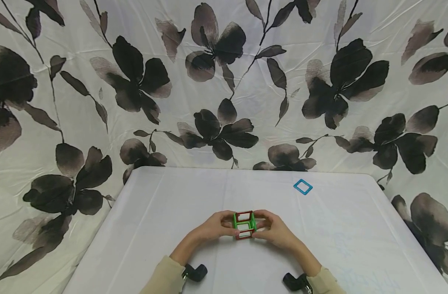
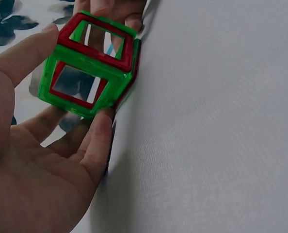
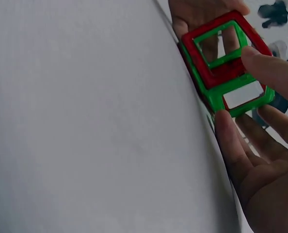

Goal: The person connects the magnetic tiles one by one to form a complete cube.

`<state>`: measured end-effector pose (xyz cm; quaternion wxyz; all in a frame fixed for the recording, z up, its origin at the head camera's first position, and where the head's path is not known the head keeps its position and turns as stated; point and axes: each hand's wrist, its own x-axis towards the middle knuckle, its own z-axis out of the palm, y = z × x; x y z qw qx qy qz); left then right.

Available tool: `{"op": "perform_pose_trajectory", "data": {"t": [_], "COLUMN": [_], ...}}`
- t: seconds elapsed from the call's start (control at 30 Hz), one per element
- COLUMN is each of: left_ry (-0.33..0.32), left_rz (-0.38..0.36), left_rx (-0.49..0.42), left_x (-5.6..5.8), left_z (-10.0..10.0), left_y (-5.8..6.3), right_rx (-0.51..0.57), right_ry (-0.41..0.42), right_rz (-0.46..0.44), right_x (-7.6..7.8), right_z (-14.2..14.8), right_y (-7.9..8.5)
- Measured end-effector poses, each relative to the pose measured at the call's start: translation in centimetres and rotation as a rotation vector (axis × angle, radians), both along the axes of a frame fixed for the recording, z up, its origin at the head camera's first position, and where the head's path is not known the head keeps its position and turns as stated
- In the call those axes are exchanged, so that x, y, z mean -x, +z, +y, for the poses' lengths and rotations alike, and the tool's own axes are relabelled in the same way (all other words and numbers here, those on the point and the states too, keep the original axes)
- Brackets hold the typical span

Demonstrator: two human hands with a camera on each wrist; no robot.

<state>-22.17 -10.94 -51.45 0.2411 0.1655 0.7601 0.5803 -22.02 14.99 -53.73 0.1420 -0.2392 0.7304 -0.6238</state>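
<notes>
A small box of hollow magnetic tiles [image 1: 243, 223], some red and some green, is at the front middle of the white table. From the left, my left hand [image 1: 212, 226] grips it between thumb and fingers. My right hand [image 1: 277, 232] grips the opposite side the same way. In the left wrist view, the box [image 2: 91, 61] shows a red tile above a green one, with the left thumb at its upper corner. The right wrist view has the right thumb pressing a red tile [image 3: 227, 72], with fingertips at the lower green edge.
A blue hollow square tile [image 1: 307, 183] lies by itself near the table's back edge, right of the hands. The white table [image 1: 165, 208] ends at a hanging cloth [image 1: 268, 102] with dark flowers. Black wrist cameras [image 1: 196, 272] sit at the sleeves.
</notes>
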Motion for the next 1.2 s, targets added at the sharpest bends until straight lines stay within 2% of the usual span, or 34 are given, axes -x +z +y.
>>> {"op": "perform_pose_trajectory", "data": {"t": [0.17, 0.27, 0.37, 0.53, 0.8, 1.0, 1.2], "left_ry": [-0.012, -0.007, -0.015, -0.024, -0.028, -0.011, -0.046], "left_rz": [-0.004, 0.019, 0.058, 0.131, 0.214, 0.257, 0.314], "left_rx": [-0.022, -0.046, -0.047, 0.01, 0.12, 0.171, 0.268], "left_x": [0.1, 0.2, 0.3, 0.4, 0.7, 0.6, 0.5], "left_z": [-0.1, -0.2, -0.2, 0.0, 0.1, 0.3, 0.3], "left_y": [0.0, -0.1, -0.2, -0.4, -0.6, -0.7, -1.1], "right_rx": [-0.014, -0.047, -0.083, -0.131, -0.134, -0.178, -0.205], "right_ry": [0.1, 0.111, 0.079, 0.015, -0.033, -0.075, -0.072], "right_rz": [-0.011, 0.013, 0.044, 0.092, 0.094, 0.117, 0.103], "right_x": [0.5, 0.8, 0.7, 0.1, -1.4, -0.8, -0.8], "right_z": [0.5, 0.6, 0.7, 0.5, -0.4, -0.3, -0.2], "right_y": [0.3, 0.4, 0.4, 0.6, 2.9, 1.1, 0.6]}}
